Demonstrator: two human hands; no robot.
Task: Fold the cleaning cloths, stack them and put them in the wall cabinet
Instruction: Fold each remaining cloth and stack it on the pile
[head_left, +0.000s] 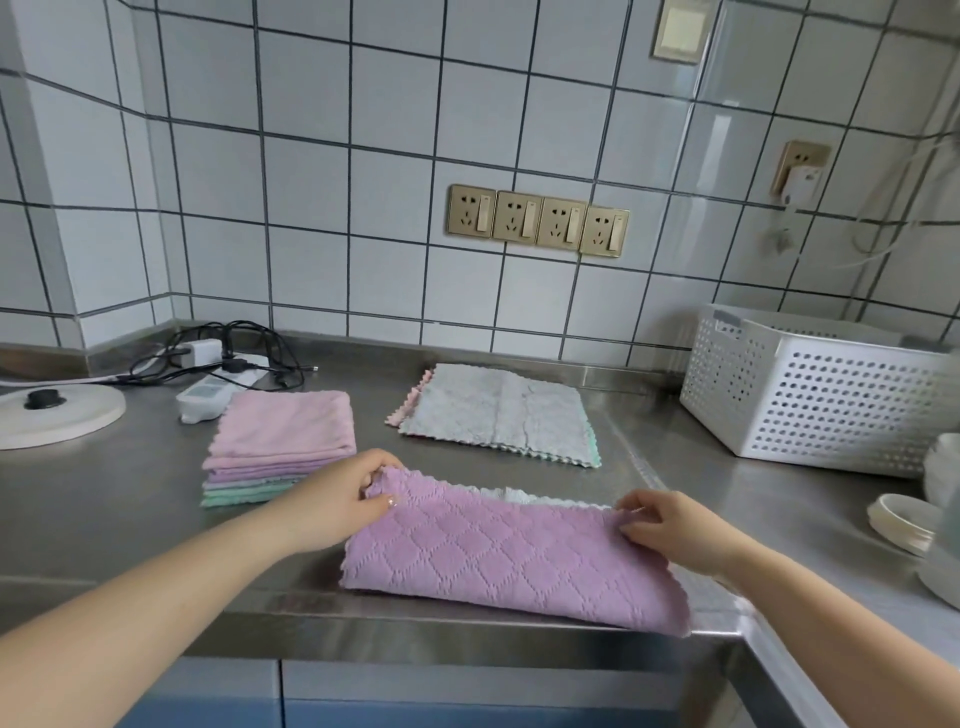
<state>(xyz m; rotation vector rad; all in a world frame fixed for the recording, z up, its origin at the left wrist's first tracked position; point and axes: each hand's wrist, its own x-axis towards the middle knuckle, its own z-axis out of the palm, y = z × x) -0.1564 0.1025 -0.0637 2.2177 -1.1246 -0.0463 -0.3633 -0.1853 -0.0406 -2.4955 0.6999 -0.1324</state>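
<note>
A purple quilted cleaning cloth lies folded over at the front edge of the steel counter. My left hand pinches its far left corner. My right hand pinches its far right corner. Behind my left hand stands a stack of folded cloths, pink on top and green at the bottom. Further back, a few unfolded cloths lie flat in a pile, grey on top. No wall cabinet is in view.
A white perforated basket stands at the back right. White bowls and lids sit at the right edge. At the back left are a round white lid, a charger with black cables and a white device.
</note>
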